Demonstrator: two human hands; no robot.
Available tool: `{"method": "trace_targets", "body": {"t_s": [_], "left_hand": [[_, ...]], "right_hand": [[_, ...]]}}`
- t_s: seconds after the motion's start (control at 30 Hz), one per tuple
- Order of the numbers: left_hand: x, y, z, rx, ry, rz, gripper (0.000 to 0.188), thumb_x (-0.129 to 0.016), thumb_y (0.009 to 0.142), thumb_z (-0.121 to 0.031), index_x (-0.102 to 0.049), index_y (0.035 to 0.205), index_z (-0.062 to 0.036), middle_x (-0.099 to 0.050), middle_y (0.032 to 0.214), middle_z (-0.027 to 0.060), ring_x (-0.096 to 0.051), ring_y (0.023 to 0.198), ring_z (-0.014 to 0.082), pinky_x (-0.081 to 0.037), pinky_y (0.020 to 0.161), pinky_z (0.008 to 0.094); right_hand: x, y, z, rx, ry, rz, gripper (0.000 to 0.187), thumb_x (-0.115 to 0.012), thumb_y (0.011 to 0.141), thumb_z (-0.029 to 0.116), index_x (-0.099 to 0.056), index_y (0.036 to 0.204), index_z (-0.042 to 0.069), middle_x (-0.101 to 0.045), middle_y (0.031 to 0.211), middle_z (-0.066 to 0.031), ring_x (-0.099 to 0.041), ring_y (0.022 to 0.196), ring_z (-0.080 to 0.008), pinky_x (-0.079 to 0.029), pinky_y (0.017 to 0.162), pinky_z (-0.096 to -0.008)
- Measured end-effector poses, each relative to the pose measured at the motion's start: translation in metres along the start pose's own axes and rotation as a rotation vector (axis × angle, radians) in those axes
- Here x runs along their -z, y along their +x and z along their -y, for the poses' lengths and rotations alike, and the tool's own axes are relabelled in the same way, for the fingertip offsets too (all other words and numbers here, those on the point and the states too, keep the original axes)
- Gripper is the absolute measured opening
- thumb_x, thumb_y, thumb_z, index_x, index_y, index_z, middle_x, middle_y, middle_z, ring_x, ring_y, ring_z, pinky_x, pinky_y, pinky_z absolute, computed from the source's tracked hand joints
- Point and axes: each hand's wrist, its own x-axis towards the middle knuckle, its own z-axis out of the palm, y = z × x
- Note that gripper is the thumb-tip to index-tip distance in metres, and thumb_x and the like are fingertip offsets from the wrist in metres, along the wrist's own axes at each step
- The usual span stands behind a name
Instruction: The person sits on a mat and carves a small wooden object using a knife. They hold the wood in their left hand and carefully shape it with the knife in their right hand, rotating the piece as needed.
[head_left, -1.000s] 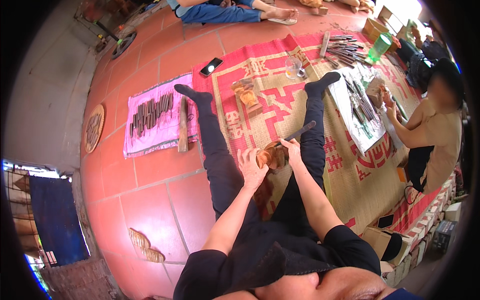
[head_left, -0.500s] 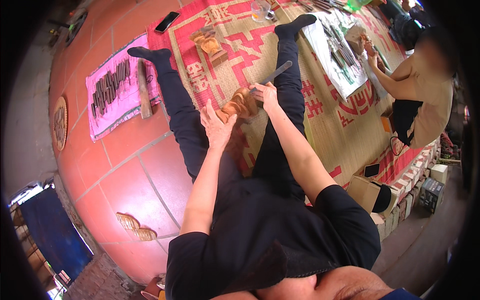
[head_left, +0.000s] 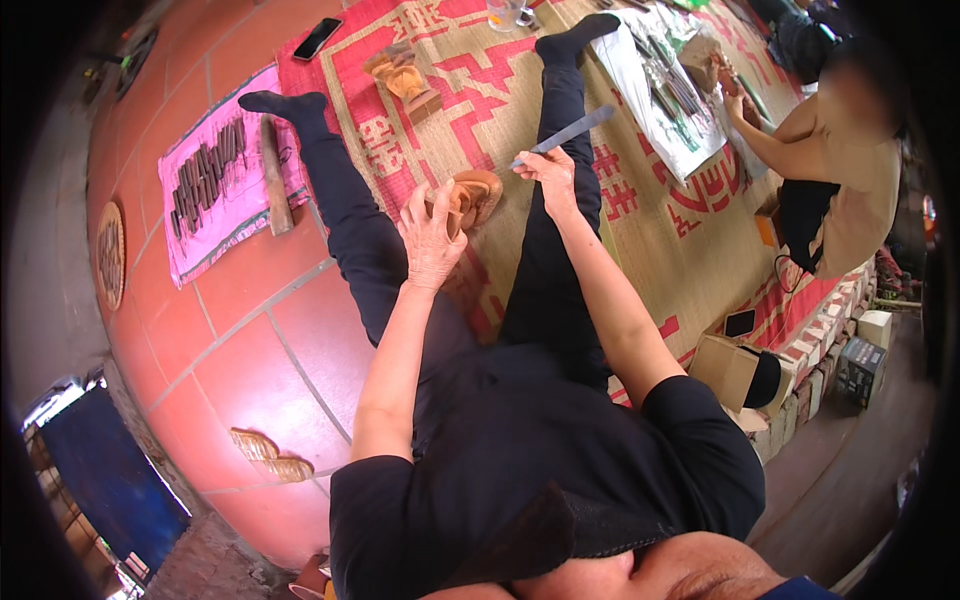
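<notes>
My left hand is wrapped round a reddish-brown wood carving with curved, layered shapes, held between my legs above the mat. In my right hand is a flat grey metal file, gripped near one end. Its long free part points away and to the right over my right shin. The file's near end comes close to the carving; whether they touch I cannot tell. A second, lighter wood carving on a block base lies on the mat beyond my hands.
Left of my legs, a pink cloth carries several slim tools and a wooden mallet. A phone lies on the red-patterned mat. At right, a person holds a wood piece beside a white sheet of tools. A cardboard box sits lower right.
My left hand has turned the carving so another side shows. My right hand has come away from it to the right, with the file raised and swung further right.
</notes>
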Motion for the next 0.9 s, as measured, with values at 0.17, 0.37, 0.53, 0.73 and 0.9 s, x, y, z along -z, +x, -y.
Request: {"method": "trace_targets", "body": {"t_s": [0.17, 0.37, 0.53, 0.73, 0.9], "left_hand": [[0.005, -0.009, 0.003, -0.018, -0.156, 0.012, 0.088, -0.076, 0.063, -0.014, -0.035, 0.141, -0.0179, -0.034, 0.135, 0.0161, -0.036, 0.125, 0.0384, -0.035, 0.1, 0.0492], [0.007, -0.025, 0.0, -0.002, -0.19, 0.025, 0.095, -0.08, 0.06, -0.017, -0.033, 0.142, -0.0124, -0.036, 0.133, 0.0163, -0.034, 0.129, 0.0376, -0.03, 0.106, 0.0486], [0.008, -0.039, -0.006, 0.039, -0.188, -0.023, 0.098, -0.081, 0.06, -0.018, -0.03, 0.143, -0.0097, -0.037, 0.132, 0.0162, -0.034, 0.128, 0.0359, -0.029, 0.108, 0.0466], [0.005, -0.042, -0.007, 0.035, -0.202, 0.014, 0.099, -0.081, 0.06, -0.017, -0.028, 0.144, -0.0097, -0.037, 0.131, 0.0163, -0.037, 0.124, 0.035, -0.031, 0.105, 0.0467], [0.008, -0.04, -0.01, 0.135, -0.232, 0.027, 0.101, -0.082, 0.061, -0.02, -0.027, 0.145, -0.0085, -0.039, 0.129, 0.0183, -0.039, 0.121, 0.0364, -0.032, 0.103, 0.0475]], "right_hand": [[-0.004, -0.003, 0.0, -0.014, 0.045, 0.012, 0.008, -0.069, 0.08, 0.005, -0.063, 0.084, 0.004, -0.065, 0.075, -0.0039, -0.064, 0.065, -0.0133, -0.048, 0.059, -0.023], [-0.005, 0.007, -0.018, -0.052, -0.085, 0.114, 0.007, -0.072, 0.076, 0.005, -0.068, 0.083, 0.003, -0.067, 0.077, -0.0046, -0.061, 0.068, -0.0117, -0.048, 0.064, -0.025], [-0.018, 0.004, -0.025, -0.177, -0.014, 0.059, 0.007, -0.071, 0.072, 0.002, -0.068, 0.078, 0.001, -0.066, 0.071, -0.005, -0.058, 0.064, -0.0111, -0.044, 0.062, -0.0246], [-0.015, 0.004, -0.044, -0.213, -0.1, 0.078, 0.013, -0.073, 0.073, 0.005, -0.069, 0.084, 0.002, -0.067, 0.077, -0.0041, -0.06, 0.07, -0.0141, -0.045, 0.069, -0.027], [-0.018, 0.0, -0.038, -0.138, -0.222, 0.14, 0.013, -0.07, 0.072, 0.009, -0.067, 0.081, -0.001, -0.066, 0.078, -0.0044, -0.061, 0.073, -0.0135, -0.046, 0.071, -0.027]]}}
